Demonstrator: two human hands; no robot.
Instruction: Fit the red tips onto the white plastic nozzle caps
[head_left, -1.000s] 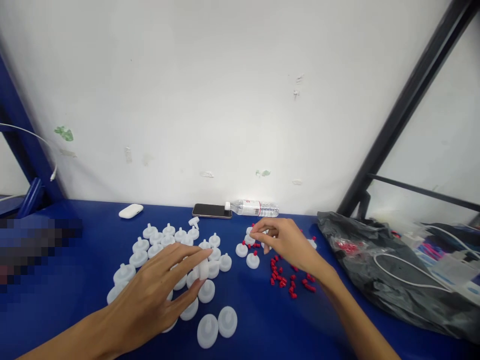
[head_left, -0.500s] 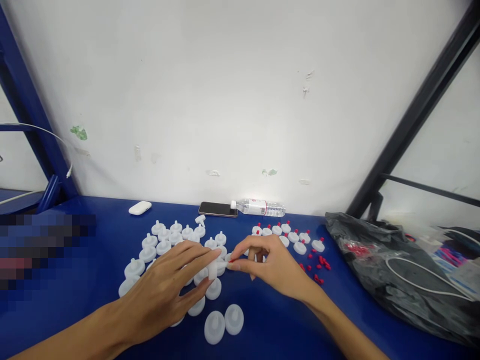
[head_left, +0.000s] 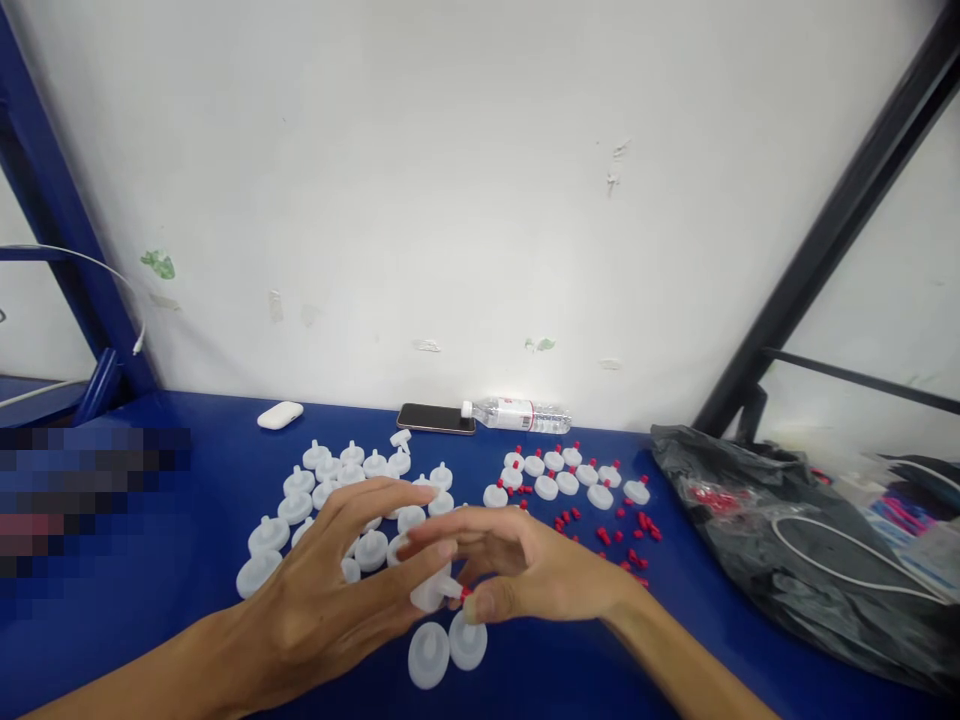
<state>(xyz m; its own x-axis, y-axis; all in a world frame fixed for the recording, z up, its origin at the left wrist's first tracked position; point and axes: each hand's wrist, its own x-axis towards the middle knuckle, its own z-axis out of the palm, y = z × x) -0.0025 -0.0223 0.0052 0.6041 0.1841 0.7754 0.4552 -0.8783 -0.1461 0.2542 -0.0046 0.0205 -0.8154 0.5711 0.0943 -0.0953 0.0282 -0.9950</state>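
Between my two hands is a white disc-shaped piece (head_left: 428, 594) with a red cap (head_left: 465, 593) at its nozzle tip. My left hand (head_left: 337, 590) has its fingers closed on the disc from the left. My right hand (head_left: 517, 575) curls round the same piece from the right, its thumb at the red cap. Many white discs with upright nozzles (head_left: 294, 507) stand on the blue table around and behind my left hand. Discs with red caps (head_left: 567, 484) stand beyond my right hand, near loose red caps (head_left: 603, 537). Two white discs (head_left: 429, 655) lie just in front.
A phone (head_left: 436, 418), a water bottle (head_left: 517, 414) and a white case (head_left: 280, 415) lie along the wall side of the blue table (head_left: 555, 665). On the right is a black plastic bag (head_left: 757, 560) with a white cord and small bags on it.
Both hands have come nearer to me with the piece, which is now tilted. My right hand has turned and wrapped further round it, uncovering discs and red caps behind.
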